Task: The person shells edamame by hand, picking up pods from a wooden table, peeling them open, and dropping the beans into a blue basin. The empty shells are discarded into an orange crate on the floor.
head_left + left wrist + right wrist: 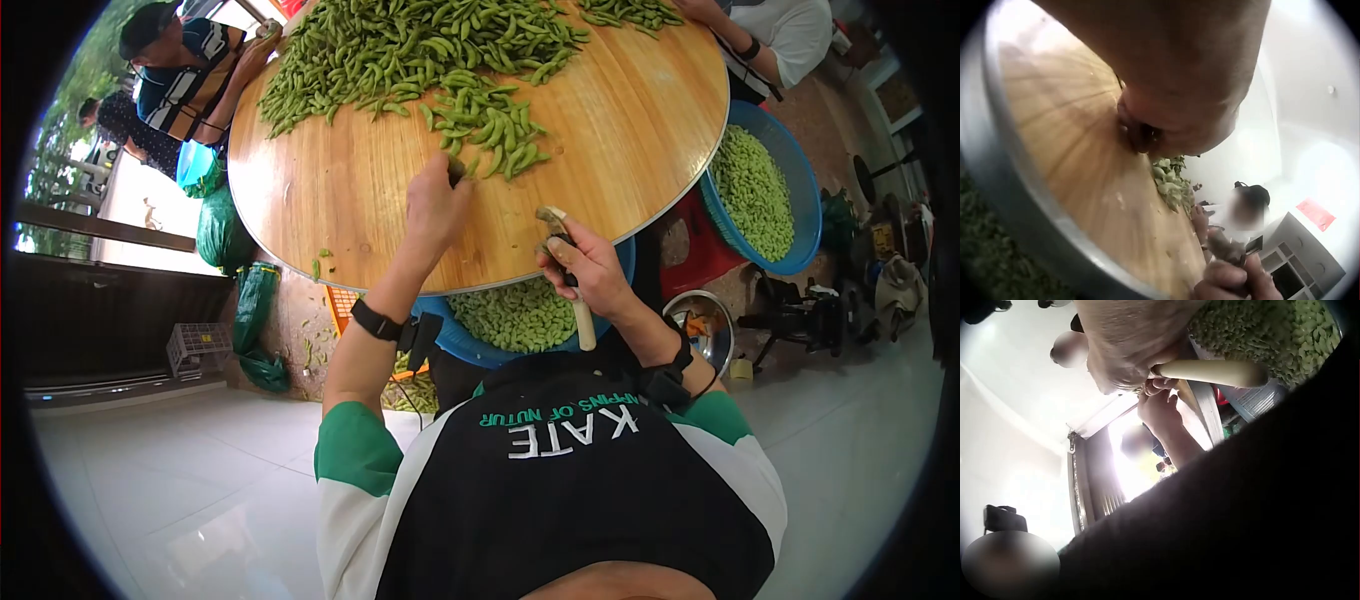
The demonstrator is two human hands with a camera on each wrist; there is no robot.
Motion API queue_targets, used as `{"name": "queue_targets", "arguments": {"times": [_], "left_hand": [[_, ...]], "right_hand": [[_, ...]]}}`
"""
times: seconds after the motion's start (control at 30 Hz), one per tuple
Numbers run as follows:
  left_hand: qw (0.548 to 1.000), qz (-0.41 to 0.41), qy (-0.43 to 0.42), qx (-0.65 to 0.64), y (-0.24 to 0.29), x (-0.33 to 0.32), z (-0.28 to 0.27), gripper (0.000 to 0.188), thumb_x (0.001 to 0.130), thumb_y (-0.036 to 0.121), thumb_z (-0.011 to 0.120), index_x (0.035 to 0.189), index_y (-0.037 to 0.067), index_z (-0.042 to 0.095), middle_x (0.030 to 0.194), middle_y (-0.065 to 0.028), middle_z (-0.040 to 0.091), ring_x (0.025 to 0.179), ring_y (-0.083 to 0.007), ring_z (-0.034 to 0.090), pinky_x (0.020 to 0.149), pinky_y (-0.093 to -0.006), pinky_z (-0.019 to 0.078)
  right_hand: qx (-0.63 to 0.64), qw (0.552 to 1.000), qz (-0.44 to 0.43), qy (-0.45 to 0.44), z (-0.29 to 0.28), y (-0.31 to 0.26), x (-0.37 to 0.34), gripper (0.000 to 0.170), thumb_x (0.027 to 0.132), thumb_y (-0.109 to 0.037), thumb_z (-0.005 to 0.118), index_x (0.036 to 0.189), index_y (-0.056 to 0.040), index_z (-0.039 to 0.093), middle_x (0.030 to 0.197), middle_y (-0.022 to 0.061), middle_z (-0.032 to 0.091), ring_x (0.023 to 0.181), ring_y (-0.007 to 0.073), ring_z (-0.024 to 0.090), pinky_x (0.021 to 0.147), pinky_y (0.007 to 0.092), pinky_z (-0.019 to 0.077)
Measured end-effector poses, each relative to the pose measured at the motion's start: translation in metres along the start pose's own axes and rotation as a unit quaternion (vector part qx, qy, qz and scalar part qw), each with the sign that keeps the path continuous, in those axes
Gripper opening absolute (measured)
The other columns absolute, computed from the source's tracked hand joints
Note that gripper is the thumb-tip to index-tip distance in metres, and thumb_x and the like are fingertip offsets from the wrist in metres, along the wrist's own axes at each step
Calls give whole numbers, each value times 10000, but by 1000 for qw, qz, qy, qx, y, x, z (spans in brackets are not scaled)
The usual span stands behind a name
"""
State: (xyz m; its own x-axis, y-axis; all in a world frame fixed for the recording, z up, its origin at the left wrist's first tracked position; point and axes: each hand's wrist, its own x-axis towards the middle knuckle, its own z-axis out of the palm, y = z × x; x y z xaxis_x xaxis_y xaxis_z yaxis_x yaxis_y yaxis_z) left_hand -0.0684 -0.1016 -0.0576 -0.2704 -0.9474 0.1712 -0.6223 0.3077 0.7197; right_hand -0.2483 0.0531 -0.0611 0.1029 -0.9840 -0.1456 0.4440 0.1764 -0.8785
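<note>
My left hand [437, 205] is at the near edge of the bean pods [500, 125], low over the round wooden table [340, 200]. Its fingers are bent, with a dark patch at the fingertips; I cannot tell whether they pinch a pod. At the table's near rim my right hand [590, 270] grips a tool with a long cream handle [584, 325], whose other end, by the thumb, is mostly hidden. In the right wrist view that handle [1210, 372] sticks out from the palm. Below the rim sit shelled green beans [520, 315] in a blue basin [465, 347].
A larger heap of pods [420, 45] covers the table's far side. Another blue basin [812, 215] of beans stands at right, by a red stool [695, 255] and a metal bowl [728, 335]. Green sacks [222, 235] are at left. Two people [185, 75] sit across the table.
</note>
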Motion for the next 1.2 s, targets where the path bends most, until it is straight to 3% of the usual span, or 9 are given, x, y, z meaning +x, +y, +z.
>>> {"name": "queue_targets", "arguments": {"times": [0.1, 0.17, 0.27, 0.5, 0.6, 0.67, 0.87, 1.1, 1.2], "left_hand": [[999, 40, 17, -16, -4, -18, -5, 143, 789, 71, 654, 869, -22, 581, 734, -154, 639, 634, -317, 603, 560, -346, 462], [926, -78, -75, -362, 10, -32, -10, 91, 806, 29, 656, 869, 0, 597, 729, -74, 637, 594, -148, 586, 511, -244, 433], [863, -121, -134, -472, 28, -53, -7, 78, 819, 13, 653, 884, 10, 611, 730, -19, 621, 597, -42, 538, 505, -177, 406], [856, -134, -155, -474, 37, -65, -10, 75, 801, 2, 671, 862, -1, 628, 734, -6, 626, 596, -58, 546, 510, -191, 414], [913, -91, -114, -381, 39, -72, -7, 81, 793, 7, 685, 833, -8, 616, 719, -12, 621, 613, -66, 562, 518, -211, 424], [969, 44, -19, -244, 33, -76, 0, 122, 787, 24, 696, 841, -15, 594, 713, -43, 619, 626, -80, 579, 524, -230, 434], [986, 103, 35, -124, 43, -81, -1, 160, 744, 3, 694, 826, -2, 557, 727, -108, 574, 571, -184, 565, 509, -279, 448], [987, 89, 10, -134, 42, -91, 1, 171, 741, -4, 690, 848, -10, 557, 741, -109, 587, 591, -181, 578, 517, -289, 466], [942, -44, -101, -318, 41, -91, -2, 179, 755, -1, 692, 900, -23, 588, 773, -87, 637, 639, -127, 601, 522, -256, 479]], "right_hand": [[23, 999, 26, -26, 3, -1, 11, 358, 975, -166, 440, 1305, -33, 401, 878, 66, 562, 596, 81, 463, 440, 187, 362], [82, 995, 42, -32, 8, -4, 15, 354, 979, -176, 433, 1307, -46, 402, 857, 66, 555, 586, 79, 455, 429, 181, 357], [133, 987, 53, -70, 11, -3, 18, 363, 976, -171, 445, 1314, -47, 401, 838, 64, 545, 565, 77, 442, 421, 179, 353], [160, 980, 46, -108, 13, -1, 11, 334, 964, -164, 478, 1281, -62, 452, 842, 36, 546, 551, 51, 425, 415, 171, 334], [139, 985, 40, -91, 17, -2, 8, 320, 957, -146, 486, 1265, -60, 469, 825, 29, 545, 542, 44, 421, 418, 170, 336], [57, 998, 10, -23, 21, -1, 9, 303, 949, -133, 496, 1243, -60, 488, 798, 15, 544, 527, 37, 414, 422, 168, 333], [-40, 998, -28, 35, 29, 0, 11, 161, 919, -120, 555, 1058, -38, 557, 745, -20, 552, 526, 22, 434, 418, 181, 316], [-137, 985, -80, 65, 16, 6, 20, 143, 857, -91, 626, 969, -22, 569, 763, -36, 553, 659, 14, 479, 560, 183, 384], [-133, 986, -77, 57, 14, 8, 19, 152, 854, -92, 615, 973, -16, 559, 779, -32, 546, 712, 22, 483, 616, 192, 402]]}}
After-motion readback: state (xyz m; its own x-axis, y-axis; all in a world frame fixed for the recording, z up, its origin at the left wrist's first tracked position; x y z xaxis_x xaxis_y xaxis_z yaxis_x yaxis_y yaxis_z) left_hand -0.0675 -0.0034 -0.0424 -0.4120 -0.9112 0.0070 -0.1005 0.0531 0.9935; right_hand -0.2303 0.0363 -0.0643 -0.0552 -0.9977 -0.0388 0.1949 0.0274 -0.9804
